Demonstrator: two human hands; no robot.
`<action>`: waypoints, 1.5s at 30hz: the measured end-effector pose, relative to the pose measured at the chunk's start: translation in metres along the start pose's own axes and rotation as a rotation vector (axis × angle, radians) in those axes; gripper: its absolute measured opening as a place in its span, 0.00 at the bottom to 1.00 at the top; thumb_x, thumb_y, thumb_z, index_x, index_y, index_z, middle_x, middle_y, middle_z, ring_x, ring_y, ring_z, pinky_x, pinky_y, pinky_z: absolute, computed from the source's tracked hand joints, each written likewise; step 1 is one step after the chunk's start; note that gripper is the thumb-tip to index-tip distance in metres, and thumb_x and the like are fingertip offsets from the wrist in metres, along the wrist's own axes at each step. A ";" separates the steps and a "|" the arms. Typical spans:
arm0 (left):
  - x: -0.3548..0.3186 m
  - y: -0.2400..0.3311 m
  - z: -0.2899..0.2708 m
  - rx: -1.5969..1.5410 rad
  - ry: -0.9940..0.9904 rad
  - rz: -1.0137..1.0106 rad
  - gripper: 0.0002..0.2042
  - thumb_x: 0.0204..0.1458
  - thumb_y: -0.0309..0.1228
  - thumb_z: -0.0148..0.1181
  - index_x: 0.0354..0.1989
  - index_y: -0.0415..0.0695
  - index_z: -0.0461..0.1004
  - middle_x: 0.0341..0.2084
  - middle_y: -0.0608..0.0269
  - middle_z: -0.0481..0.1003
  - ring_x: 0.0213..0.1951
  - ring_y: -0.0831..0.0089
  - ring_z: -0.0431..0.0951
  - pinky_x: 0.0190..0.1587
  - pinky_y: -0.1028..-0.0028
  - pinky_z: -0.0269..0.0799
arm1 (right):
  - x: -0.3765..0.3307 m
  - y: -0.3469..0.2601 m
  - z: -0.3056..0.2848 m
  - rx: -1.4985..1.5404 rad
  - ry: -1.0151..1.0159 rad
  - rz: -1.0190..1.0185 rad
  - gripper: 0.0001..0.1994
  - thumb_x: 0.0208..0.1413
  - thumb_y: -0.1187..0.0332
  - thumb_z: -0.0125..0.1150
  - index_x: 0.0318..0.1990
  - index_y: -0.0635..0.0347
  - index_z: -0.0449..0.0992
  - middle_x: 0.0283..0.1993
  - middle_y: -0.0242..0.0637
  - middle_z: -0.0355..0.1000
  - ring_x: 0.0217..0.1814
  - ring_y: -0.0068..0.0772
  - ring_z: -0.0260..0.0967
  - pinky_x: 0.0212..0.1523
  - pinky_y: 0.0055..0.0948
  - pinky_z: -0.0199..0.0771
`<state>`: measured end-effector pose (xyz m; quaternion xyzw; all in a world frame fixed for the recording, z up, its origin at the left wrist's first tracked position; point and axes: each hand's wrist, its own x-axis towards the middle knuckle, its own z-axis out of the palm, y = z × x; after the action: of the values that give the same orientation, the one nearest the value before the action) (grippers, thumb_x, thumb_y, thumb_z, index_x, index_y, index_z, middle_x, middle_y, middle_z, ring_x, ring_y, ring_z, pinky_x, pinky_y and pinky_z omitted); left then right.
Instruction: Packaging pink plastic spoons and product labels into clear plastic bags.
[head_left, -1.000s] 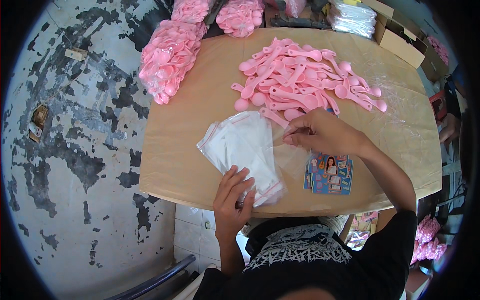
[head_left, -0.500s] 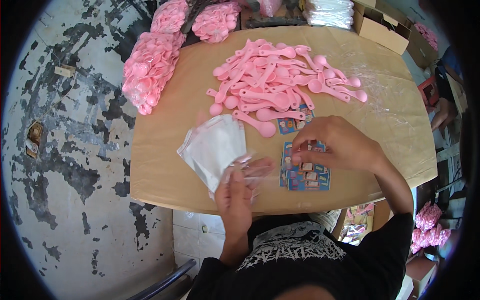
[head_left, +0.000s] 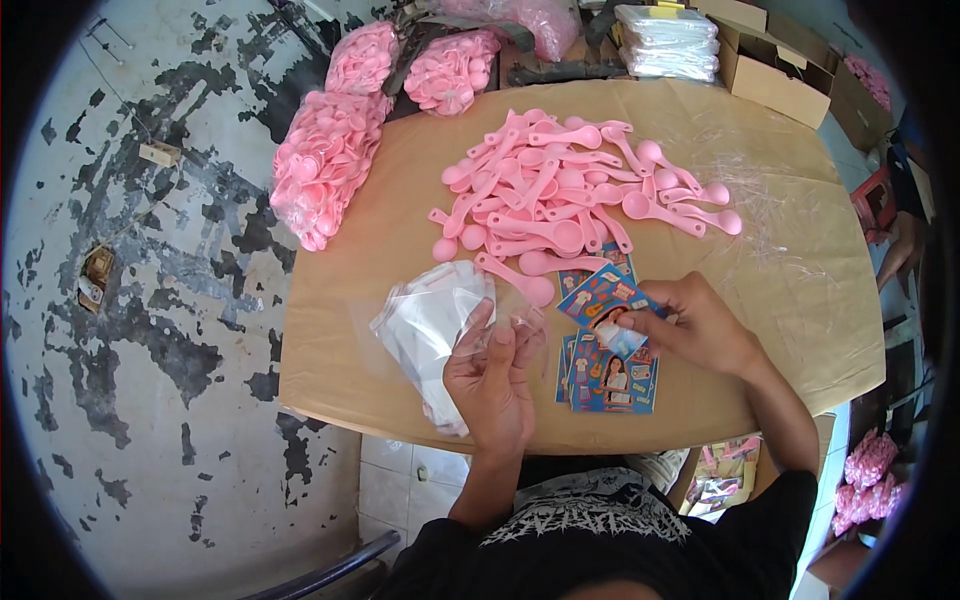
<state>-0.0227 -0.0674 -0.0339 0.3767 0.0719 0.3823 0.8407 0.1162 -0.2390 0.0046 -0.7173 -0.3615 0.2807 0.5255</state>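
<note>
My left hand [head_left: 492, 385] is closed on a clear plastic bag [head_left: 525, 325], thumb against the film, above a fanned stack of clear and white bags [head_left: 425, 320]. Between the thumb and fingers of my right hand [head_left: 695, 325] is a blue printed card [head_left: 606, 308], tilted and raised over a pile of similar cards [head_left: 615, 385]. More cards [head_left: 620, 262] lie just beyond, partly under the spoons. A large heap of pink plastic spoons [head_left: 560, 190] covers the table past both hands; one spoon [head_left: 518, 280] lies nearest the bags.
The brown-covered table [head_left: 340, 370] has a curved edge. Bulging bags of pink spoons [head_left: 325, 165] stand at the far left. Stacked clear packets [head_left: 668, 42] and an open cardboard box [head_left: 775, 75] sit at the back right. Plastic strips [head_left: 770, 210] litter the right side. Another person's hand [head_left: 903, 250] shows far right.
My right hand has lifted a card off the pile. My left hand's bag now shows more spread out near the fingers. The whole view has shifted slightly.
</note>
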 end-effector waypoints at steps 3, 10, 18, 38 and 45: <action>0.002 -0.005 0.005 0.046 0.032 0.027 0.18 0.58 0.22 0.55 0.56 0.31 0.65 0.40 0.47 0.77 0.46 0.60 0.79 0.50 0.61 0.79 | -0.006 -0.005 0.004 -0.001 -0.003 -0.096 0.08 0.59 0.69 0.60 0.42 0.63 0.78 0.25 0.40 0.75 0.22 0.18 0.69 0.25 0.25 0.69; 0.000 -0.004 0.009 0.141 -0.021 -0.075 0.16 0.59 0.23 0.54 0.54 0.30 0.66 0.44 0.46 0.76 0.48 0.60 0.78 0.52 0.64 0.76 | -0.003 -0.009 0.015 -0.057 -0.005 -0.179 0.09 0.58 0.69 0.61 0.43 0.62 0.78 0.25 0.40 0.75 0.22 0.20 0.69 0.25 0.26 0.70; 0.001 -0.006 0.014 0.238 -0.011 -0.141 0.14 0.59 0.25 0.56 0.52 0.32 0.71 0.43 0.58 0.78 0.38 0.79 0.78 0.43 0.80 0.73 | -0.004 -0.012 0.014 -0.142 -0.082 -0.188 0.09 0.59 0.69 0.60 0.44 0.62 0.78 0.25 0.41 0.74 0.25 0.19 0.68 0.30 0.25 0.71; -0.018 -0.013 0.015 -0.157 -0.307 -0.250 0.24 0.66 0.35 0.35 0.66 0.34 0.49 0.65 0.36 0.53 0.64 0.57 0.61 0.66 0.57 0.55 | -0.001 0.007 0.029 0.328 -0.090 -0.067 0.12 0.59 0.72 0.61 0.50 0.64 0.75 0.37 0.30 0.74 0.37 0.14 0.69 0.37 0.17 0.72; -0.027 -0.028 0.004 0.215 -0.259 -0.109 0.15 0.61 0.22 0.47 0.57 0.32 0.64 0.56 0.42 0.68 0.61 0.55 0.67 0.63 0.57 0.62 | 0.000 0.017 0.033 0.455 -0.043 0.047 0.11 0.57 0.71 0.62 0.45 0.66 0.74 0.35 0.30 0.75 0.33 0.17 0.70 0.37 0.20 0.72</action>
<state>-0.0238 -0.1004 -0.0553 0.5063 0.0235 0.2746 0.8172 0.0944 -0.2241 -0.0212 -0.5825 -0.2834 0.3824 0.6590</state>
